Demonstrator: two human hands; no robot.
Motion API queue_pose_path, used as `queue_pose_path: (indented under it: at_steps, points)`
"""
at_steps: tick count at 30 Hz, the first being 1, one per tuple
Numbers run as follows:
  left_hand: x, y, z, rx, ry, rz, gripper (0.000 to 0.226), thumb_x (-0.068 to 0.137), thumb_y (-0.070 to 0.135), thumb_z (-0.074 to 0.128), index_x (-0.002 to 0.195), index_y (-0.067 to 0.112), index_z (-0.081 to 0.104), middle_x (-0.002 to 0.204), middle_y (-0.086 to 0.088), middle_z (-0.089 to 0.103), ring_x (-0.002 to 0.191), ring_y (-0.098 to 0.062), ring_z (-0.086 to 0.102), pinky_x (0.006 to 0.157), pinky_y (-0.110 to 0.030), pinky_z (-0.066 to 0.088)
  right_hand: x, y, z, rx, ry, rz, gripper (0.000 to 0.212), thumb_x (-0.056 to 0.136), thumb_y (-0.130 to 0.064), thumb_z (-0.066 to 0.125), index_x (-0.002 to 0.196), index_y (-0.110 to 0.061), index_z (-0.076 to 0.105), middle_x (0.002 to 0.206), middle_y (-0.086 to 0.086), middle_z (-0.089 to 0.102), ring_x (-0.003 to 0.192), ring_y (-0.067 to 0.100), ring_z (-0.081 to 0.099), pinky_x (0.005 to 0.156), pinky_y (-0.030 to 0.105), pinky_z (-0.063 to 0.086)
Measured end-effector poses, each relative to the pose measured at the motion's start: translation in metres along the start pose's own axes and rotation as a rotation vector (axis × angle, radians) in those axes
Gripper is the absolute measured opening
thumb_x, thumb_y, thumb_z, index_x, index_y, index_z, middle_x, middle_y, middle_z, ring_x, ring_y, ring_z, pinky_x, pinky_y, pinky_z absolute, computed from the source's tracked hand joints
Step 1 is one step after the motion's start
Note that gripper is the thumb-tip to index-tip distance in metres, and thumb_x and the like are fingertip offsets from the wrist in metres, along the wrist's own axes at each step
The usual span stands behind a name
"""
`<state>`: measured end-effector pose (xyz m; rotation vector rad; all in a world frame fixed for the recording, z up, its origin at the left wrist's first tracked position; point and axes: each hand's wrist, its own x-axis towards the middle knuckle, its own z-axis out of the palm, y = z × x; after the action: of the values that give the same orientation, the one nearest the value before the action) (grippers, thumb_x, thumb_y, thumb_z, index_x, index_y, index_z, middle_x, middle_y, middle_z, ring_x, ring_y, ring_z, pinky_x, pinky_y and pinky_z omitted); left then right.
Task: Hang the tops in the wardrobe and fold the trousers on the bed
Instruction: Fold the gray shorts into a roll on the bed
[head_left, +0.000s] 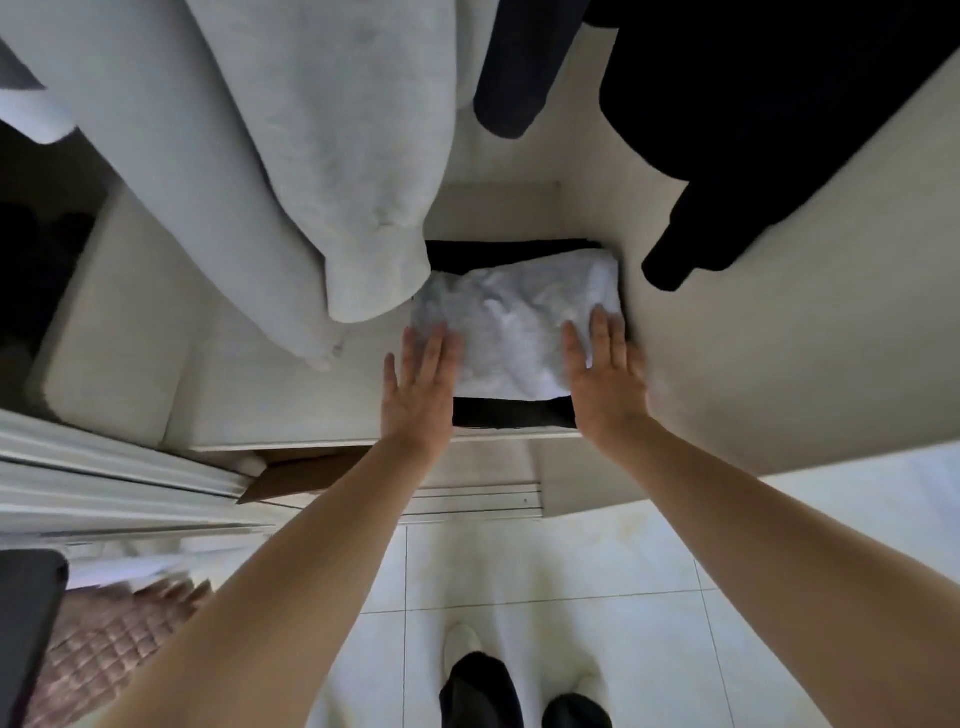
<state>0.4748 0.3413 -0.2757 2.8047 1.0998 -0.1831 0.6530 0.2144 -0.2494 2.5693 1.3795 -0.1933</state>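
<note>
Now I see my left hand (418, 387) and right hand (605, 376), fingers straight, flat against the folded white garment's (519, 332) sides; it lies atop a black fold (511, 413) on the wardrobe shelf (291, 395), twelve o'clock from me.

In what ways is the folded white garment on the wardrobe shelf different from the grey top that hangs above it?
The folded white garment lies flat on the shelf, on a folded black garment; the grey top hangs free.

The white one is a compact folded packet with a crumpled surface; the grey one hangs at full length and looks thick and smooth.

The left hand and right hand rest flat on the white one; neither touches the grey one.

Both are pale and inside the wardrobe.
</note>
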Motion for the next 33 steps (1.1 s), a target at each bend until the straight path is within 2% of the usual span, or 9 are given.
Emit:
queue_pose_path:
  at_steps: [4, 7, 11, 13, 16, 18, 23, 28, 33]
  points:
    - [0.015, -0.007, 0.003, 0.091, -0.001, 0.159, 0.083, 0.096, 0.006, 0.043, 0.155, 0.033, -0.009, 0.163, -0.001, -0.018, 0.149, -0.039, -0.009, 0.119, -0.050, 0.017, 0.010, 0.001, 0.005, -0.062, 0.025, 0.006, 0.098, 0.088, -0.018, 0.059, 0.151, -0.016, -0.016, 0.155, 0.028, -0.018, 0.145, 0.044, -0.007, 0.117, 0.048, 0.010]
    - [0.020, -0.010, 0.003, 0.042, -0.014, 0.186, 0.073, 0.097, 0.002, 0.036, 0.156, 0.030, 0.004, 0.165, -0.003, -0.005, 0.149, -0.041, -0.001, 0.116, -0.045, 0.030, 0.013, -0.001, 0.007, -0.051, 0.031, 0.012, 0.084, 0.096, -0.017, 0.047, 0.151, -0.015, -0.016, 0.155, 0.032, -0.013, 0.145, 0.046, -0.002, 0.116, 0.051, 0.017]
    - [0.003, -0.016, 0.003, -0.062, 0.282, 0.239, 0.064, 0.086, -0.011, 0.033, 0.145, 0.012, 0.047, 0.155, -0.013, 0.035, 0.138, -0.047, 0.035, 0.100, -0.051, 0.049, 0.001, -0.004, 0.010, 0.074, 0.097, 0.032, 0.065, 0.099, -0.009, 0.029, 0.153, -0.013, -0.006, 0.156, 0.032, -0.002, 0.145, 0.045, 0.006, 0.113, 0.054, 0.022]
    - [-0.006, -0.022, 0.013, -0.011, 0.255, 0.241, 0.071, 0.086, -0.011, 0.046, 0.151, 0.015, 0.036, 0.160, -0.010, 0.024, 0.143, -0.043, 0.029, 0.107, -0.055, 0.041, -0.009, -0.002, 0.016, 0.032, 0.062, 0.001, 0.070, 0.098, -0.011, 0.033, 0.152, -0.014, -0.012, 0.156, 0.031, -0.005, 0.145, 0.044, 0.004, 0.114, 0.052, 0.020]
    - [-0.010, -0.026, 0.027, 0.059, 0.004, 0.176, 0.096, 0.089, 0.004, 0.055, 0.155, 0.027, -0.011, 0.162, 0.002, -0.020, 0.151, -0.032, -0.007, 0.119, -0.056, 0.017, -0.015, 0.004, 0.019, -0.057, -0.027, -0.013, 0.088, 0.095, -0.018, 0.047, 0.149, -0.018, -0.022, 0.156, 0.029, -0.014, 0.146, 0.041, -0.002, 0.118, 0.047, 0.013]
    - [-0.009, -0.021, 0.026, 0.059, -0.055, 0.137, 0.105, 0.087, 0.014, 0.064, 0.153, 0.029, -0.017, 0.159, 0.004, -0.029, 0.149, -0.031, -0.017, 0.120, -0.054, 0.012, -0.015, 0.003, 0.016, -0.061, -0.044, -0.013, 0.089, 0.094, -0.017, 0.048, 0.150, -0.018, -0.021, 0.156, 0.028, -0.015, 0.146, 0.041, -0.005, 0.119, 0.048, 0.011]
    - [-0.025, -0.002, 0.017, 0.003, -0.099, 0.052, 0.092, 0.092, 0.014, 0.055, 0.155, 0.026, -0.012, 0.161, 0.001, -0.025, 0.149, -0.032, -0.016, 0.121, -0.052, 0.013, -0.028, 0.004, 0.001, -0.038, -0.062, -0.040, 0.083, 0.095, -0.015, 0.046, 0.151, -0.011, -0.014, 0.157, 0.025, -0.014, 0.147, 0.039, -0.004, 0.119, 0.047, 0.011]
    - [-0.055, 0.025, 0.006, -0.041, -0.118, -0.055, 0.080, 0.097, 0.015, 0.048, 0.156, 0.021, -0.006, 0.164, -0.001, -0.016, 0.150, -0.030, -0.011, 0.122, -0.048, 0.012, -0.059, 0.008, -0.007, 0.004, -0.047, -0.182, 0.080, 0.094, -0.019, 0.044, 0.152, -0.010, -0.012, 0.160, 0.016, -0.003, 0.146, 0.035, 0.006, 0.119, 0.043, 0.017]
    - [-0.122, 0.064, -0.005, -0.253, -0.112, -0.295, 0.072, 0.099, 0.016, 0.048, 0.157, 0.022, 0.006, 0.164, 0.000, 0.008, 0.151, -0.024, 0.008, 0.114, -0.039, 0.036, -0.104, 0.013, -0.009, 0.089, 0.051, -0.442, 0.070, 0.098, -0.026, 0.038, 0.154, -0.011, -0.001, 0.161, 0.009, 0.007, 0.148, 0.028, 0.010, 0.119, 0.036, 0.018]
